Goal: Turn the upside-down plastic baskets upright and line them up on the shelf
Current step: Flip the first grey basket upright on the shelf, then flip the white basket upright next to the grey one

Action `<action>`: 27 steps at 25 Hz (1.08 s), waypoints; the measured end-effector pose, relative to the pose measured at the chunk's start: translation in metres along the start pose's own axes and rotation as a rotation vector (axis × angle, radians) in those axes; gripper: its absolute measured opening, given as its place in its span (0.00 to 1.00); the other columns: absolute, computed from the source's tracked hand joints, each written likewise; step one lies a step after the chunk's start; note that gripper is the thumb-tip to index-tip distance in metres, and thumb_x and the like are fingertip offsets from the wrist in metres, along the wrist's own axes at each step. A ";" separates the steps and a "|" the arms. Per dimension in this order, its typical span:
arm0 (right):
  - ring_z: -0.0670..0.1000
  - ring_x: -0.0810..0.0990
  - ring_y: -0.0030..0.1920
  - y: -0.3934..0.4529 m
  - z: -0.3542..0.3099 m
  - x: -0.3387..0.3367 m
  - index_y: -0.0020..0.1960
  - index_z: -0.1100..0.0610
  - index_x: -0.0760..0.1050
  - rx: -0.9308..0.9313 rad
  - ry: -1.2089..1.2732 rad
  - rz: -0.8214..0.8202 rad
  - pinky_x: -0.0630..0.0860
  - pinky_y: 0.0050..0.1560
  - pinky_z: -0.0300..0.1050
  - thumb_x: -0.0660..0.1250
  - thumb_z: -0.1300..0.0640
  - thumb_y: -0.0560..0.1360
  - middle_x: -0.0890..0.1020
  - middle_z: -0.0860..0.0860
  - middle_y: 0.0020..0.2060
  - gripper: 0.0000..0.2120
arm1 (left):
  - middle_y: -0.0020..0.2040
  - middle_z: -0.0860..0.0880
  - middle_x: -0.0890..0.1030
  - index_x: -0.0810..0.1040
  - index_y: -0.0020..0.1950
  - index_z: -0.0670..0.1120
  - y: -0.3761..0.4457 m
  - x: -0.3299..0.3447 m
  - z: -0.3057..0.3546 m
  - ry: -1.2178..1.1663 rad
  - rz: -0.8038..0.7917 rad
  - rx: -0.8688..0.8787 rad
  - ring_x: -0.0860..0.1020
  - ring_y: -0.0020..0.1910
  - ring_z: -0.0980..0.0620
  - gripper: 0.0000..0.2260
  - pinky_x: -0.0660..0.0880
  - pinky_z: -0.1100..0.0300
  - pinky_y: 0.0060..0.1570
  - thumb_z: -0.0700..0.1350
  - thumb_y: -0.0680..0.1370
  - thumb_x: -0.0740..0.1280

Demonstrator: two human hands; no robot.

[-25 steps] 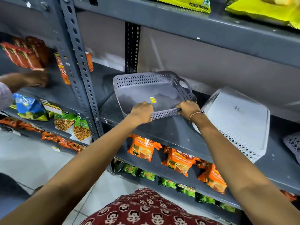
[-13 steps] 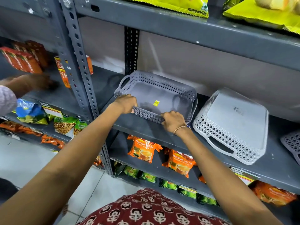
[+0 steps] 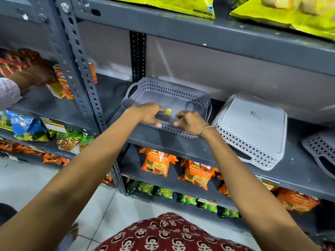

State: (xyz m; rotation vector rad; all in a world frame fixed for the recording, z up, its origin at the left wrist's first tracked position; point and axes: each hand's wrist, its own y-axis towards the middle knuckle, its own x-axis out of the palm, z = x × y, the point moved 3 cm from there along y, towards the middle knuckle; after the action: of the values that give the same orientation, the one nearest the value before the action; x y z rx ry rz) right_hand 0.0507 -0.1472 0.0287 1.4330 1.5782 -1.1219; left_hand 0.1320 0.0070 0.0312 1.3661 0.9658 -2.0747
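Note:
A grey perforated basket (image 3: 168, 91) stands upright at the left end of the grey metal shelf (image 3: 177, 147), with a yellow sticker on its floor. My left hand (image 3: 148, 114) and my right hand (image 3: 191, 123) hover blurred over its front rim, fingers apart and loose, gripping nothing. To the right a white basket (image 3: 253, 127) lies upside down, bottom up and slightly askew. Part of another grey basket (image 3: 320, 147) shows at the right edge, also bottom up.
A perforated upright post (image 3: 81, 69) borders the shelf on the left. Beyond it another person's hand (image 3: 36, 75) reaches among red and orange boxes. Orange tea packets (image 3: 159, 163) fill the shelf below, and yellow chip bags (image 3: 181, 6) lie overhead.
The grey basket went from tilted on its edge to flat and upright on the shelf. My hands have loosened from its front rim and moved closer together.

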 end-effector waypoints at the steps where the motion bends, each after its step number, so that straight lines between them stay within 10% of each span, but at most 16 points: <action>1: 0.56 0.77 0.62 -0.007 0.006 -0.020 0.61 0.61 0.75 -0.016 0.083 0.127 0.71 0.66 0.46 0.65 0.56 0.77 0.78 0.58 0.62 0.15 | 0.69 0.44 0.74 0.68 0.71 0.44 0.001 -0.009 0.022 -0.045 0.075 0.073 0.71 0.67 0.42 0.26 0.68 0.53 0.65 0.48 0.75 0.69; 7: 0.41 0.80 0.35 -0.081 0.103 -0.099 0.53 0.67 0.79 0.136 0.620 0.736 0.80 0.47 0.39 0.62 0.62 0.78 0.82 0.56 0.41 0.10 | 0.60 0.41 0.80 0.75 0.64 0.42 0.024 -0.010 0.147 -0.103 0.293 0.326 0.75 0.61 0.42 0.14 0.66 0.55 0.62 0.44 0.80 0.62; 12: 0.46 0.77 0.33 -0.168 0.196 -0.084 0.37 0.57 0.74 0.616 1.278 0.938 0.76 0.37 0.36 0.59 0.66 0.77 0.79 0.49 0.31 0.12 | 0.77 0.42 0.60 0.56 0.76 0.40 0.049 0.038 0.225 -0.040 0.105 0.430 0.58 0.77 0.45 0.28 0.55 0.57 0.74 0.47 0.80 0.62; 18: 0.48 0.79 0.30 -0.226 0.283 -0.030 0.37 0.53 0.69 1.016 1.619 0.842 0.77 0.32 0.37 0.53 0.58 0.80 0.74 0.55 0.35 0.14 | 0.80 0.46 0.51 0.49 0.78 0.43 0.055 0.094 0.265 -0.021 0.242 0.453 0.46 0.79 0.48 0.40 0.41 0.51 0.76 0.56 0.75 0.67; 22: 0.59 0.67 0.71 -0.210 0.267 -0.005 0.71 0.66 0.62 1.027 1.871 0.509 0.65 0.71 0.49 0.49 0.51 0.81 0.68 0.62 0.71 0.25 | 0.80 0.49 0.49 0.51 0.77 0.45 0.056 0.115 0.263 0.079 0.341 0.375 0.44 0.79 0.50 0.46 0.38 0.49 0.75 0.63 0.68 0.70; 27: 0.54 0.79 0.47 -0.211 0.258 -0.012 0.65 0.63 0.70 1.018 1.951 0.544 0.71 0.63 0.47 0.49 0.54 0.81 0.80 0.57 0.48 0.20 | 0.80 0.47 0.45 0.45 0.78 0.44 0.057 0.122 0.274 0.161 0.370 0.296 0.42 0.79 0.48 0.55 0.37 0.47 0.75 0.65 0.63 0.72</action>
State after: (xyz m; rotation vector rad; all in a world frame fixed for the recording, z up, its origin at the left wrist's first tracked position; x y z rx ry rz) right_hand -0.1683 -0.3929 -0.0262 3.9208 1.1064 0.3588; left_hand -0.0365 -0.2404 -0.0277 1.7329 0.4261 -1.8951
